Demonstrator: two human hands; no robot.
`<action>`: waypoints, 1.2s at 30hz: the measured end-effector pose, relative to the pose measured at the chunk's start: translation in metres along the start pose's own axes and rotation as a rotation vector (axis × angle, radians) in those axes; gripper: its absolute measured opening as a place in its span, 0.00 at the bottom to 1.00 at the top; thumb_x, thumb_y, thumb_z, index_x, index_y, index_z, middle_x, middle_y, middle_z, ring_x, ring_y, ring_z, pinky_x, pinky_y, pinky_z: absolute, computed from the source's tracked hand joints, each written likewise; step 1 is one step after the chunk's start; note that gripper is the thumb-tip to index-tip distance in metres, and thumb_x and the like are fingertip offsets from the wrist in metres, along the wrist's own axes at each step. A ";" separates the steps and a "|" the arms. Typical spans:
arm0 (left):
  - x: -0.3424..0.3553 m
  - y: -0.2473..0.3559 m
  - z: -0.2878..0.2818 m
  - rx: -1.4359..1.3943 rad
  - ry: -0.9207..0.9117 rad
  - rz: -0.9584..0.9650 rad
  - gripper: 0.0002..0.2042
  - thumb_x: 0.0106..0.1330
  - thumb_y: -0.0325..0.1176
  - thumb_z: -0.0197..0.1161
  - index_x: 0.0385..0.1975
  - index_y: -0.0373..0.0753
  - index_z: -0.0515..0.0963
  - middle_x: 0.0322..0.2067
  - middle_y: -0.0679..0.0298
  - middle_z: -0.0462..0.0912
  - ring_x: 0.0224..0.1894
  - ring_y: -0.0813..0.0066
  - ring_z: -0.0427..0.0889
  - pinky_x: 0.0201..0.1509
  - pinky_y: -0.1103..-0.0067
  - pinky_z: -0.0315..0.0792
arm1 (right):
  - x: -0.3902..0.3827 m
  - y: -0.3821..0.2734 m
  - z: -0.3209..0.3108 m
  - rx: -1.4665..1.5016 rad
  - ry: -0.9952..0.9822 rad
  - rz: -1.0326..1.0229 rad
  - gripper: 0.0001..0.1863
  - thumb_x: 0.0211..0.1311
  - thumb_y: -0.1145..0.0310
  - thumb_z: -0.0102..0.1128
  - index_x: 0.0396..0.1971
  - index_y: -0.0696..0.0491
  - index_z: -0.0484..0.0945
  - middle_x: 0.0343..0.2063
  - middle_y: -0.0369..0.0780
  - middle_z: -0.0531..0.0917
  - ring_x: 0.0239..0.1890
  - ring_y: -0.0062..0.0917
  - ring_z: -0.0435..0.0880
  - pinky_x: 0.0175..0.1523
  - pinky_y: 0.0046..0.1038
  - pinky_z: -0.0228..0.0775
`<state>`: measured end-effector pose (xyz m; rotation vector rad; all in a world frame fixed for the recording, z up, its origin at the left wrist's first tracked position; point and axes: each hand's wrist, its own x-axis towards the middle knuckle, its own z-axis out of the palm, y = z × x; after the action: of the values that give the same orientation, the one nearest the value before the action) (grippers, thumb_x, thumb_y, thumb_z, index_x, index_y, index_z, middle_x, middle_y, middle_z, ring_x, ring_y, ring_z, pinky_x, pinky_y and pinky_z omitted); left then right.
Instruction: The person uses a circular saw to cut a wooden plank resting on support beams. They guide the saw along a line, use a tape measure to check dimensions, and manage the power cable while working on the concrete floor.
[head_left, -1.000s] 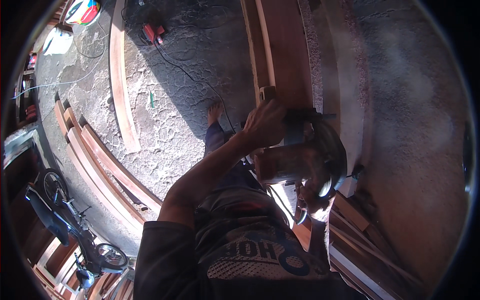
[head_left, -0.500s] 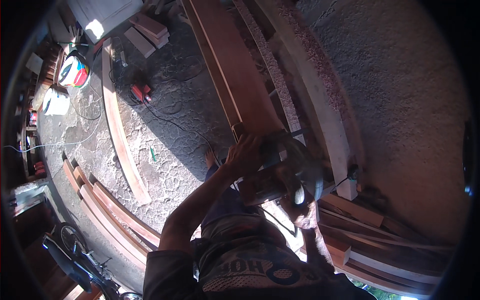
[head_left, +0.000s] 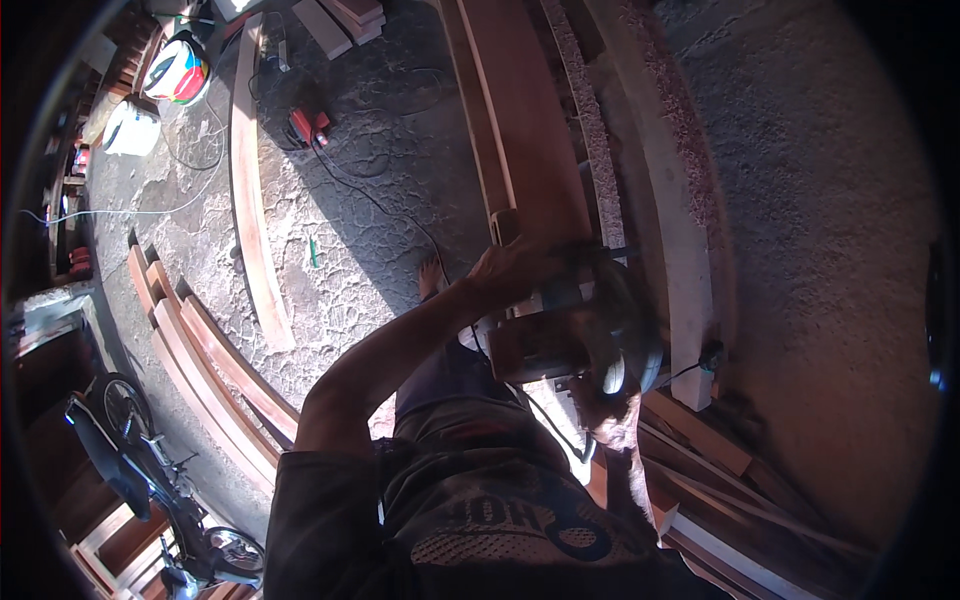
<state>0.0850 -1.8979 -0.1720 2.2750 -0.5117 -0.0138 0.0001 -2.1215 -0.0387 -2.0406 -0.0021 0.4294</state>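
A dark circular saw (head_left: pixel 548 345) sits over the near end of a long reddish board (head_left: pixel 530 130) in front of me. My left hand (head_left: pixel 505 265) is curled at the board's left edge, just in front of the saw, by a small wooden block (head_left: pixel 502 222); what lies inside its fingers is hidden in shadow. My right hand (head_left: pixel 610 420) is closed on the saw's rear handle, low and to the right of my left hand, partly in bright sunlight.
Long planks (head_left: pixel 215 380) and a single board (head_left: pixel 255 200) lie on the left floor, with a red tool (head_left: pixel 310 128), cords and two buckets (head_left: pixel 175 70). A motorbike (head_left: pixel 140 470) stands lower left; a pale beam (head_left: pixel 690 300) and stacked timber are at my right.
The view has swung and shifted, most strongly half a second ago. My two hands and the saw keep much the same place at the board's near end.
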 end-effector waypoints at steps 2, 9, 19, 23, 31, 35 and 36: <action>-0.002 0.000 0.003 -0.019 0.058 -0.016 0.12 0.68 0.37 0.58 0.47 0.40 0.75 0.50 0.56 0.76 0.55 0.54 0.77 0.47 0.59 0.78 | 0.000 0.000 0.000 -0.017 -0.019 -0.047 0.17 0.55 0.78 0.65 0.47 0.57 0.77 0.26 0.34 0.79 0.26 0.17 0.77 0.32 0.25 0.70; 0.009 0.017 0.021 -0.032 0.142 -0.400 0.26 0.61 0.52 0.64 0.50 0.39 0.73 0.48 0.53 0.77 0.54 0.49 0.76 0.51 0.54 0.75 | 0.004 0.005 -0.002 -0.116 -0.034 -0.137 0.24 0.53 0.80 0.65 0.53 0.57 0.75 0.28 0.34 0.80 0.26 0.17 0.75 0.32 0.24 0.69; 0.008 0.000 0.012 0.059 -0.017 -0.049 0.16 0.64 0.33 0.59 0.52 0.43 0.75 0.50 0.54 0.77 0.54 0.54 0.79 0.46 0.64 0.82 | 0.002 0.001 0.000 -0.083 -0.021 -0.160 0.26 0.53 0.79 0.66 0.55 0.57 0.76 0.28 0.35 0.80 0.25 0.18 0.75 0.31 0.24 0.69; 0.018 -0.010 -0.003 0.072 -0.241 0.046 0.19 0.63 0.31 0.59 0.56 0.48 0.76 0.51 0.55 0.76 0.52 0.54 0.81 0.46 0.65 0.82 | -0.001 0.006 -0.007 -0.089 -0.062 -0.038 0.28 0.56 0.78 0.66 0.59 0.56 0.74 0.33 0.35 0.81 0.33 0.19 0.77 0.40 0.26 0.72; 0.021 0.008 -0.020 -0.127 -0.077 -0.274 0.15 0.67 0.39 0.59 0.50 0.43 0.76 0.48 0.52 0.75 0.51 0.50 0.81 0.47 0.58 0.78 | -0.005 0.002 -0.010 0.138 -0.075 0.119 0.29 0.57 0.79 0.65 0.61 0.58 0.72 0.53 0.43 0.82 0.54 0.29 0.82 0.60 0.33 0.73; 0.017 0.026 -0.014 -0.069 -0.111 -0.359 0.17 0.65 0.43 0.60 0.47 0.38 0.73 0.48 0.48 0.74 0.50 0.47 0.79 0.48 0.54 0.75 | -0.002 0.004 -0.010 0.170 -0.183 0.072 0.31 0.58 0.86 0.64 0.63 0.58 0.70 0.57 0.41 0.78 0.57 0.23 0.77 0.63 0.28 0.72; 0.016 0.025 -0.006 -0.067 -0.092 -0.359 0.18 0.65 0.43 0.60 0.48 0.37 0.72 0.47 0.48 0.74 0.49 0.46 0.78 0.49 0.54 0.74 | -0.003 0.010 -0.009 0.231 -0.189 0.089 0.30 0.60 0.84 0.61 0.64 0.58 0.69 0.58 0.41 0.78 0.58 0.24 0.77 0.64 0.29 0.72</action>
<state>0.0919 -1.9146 -0.1482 2.2783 -0.1409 -0.3110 -0.0019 -2.1348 -0.0418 -1.7723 0.0226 0.6473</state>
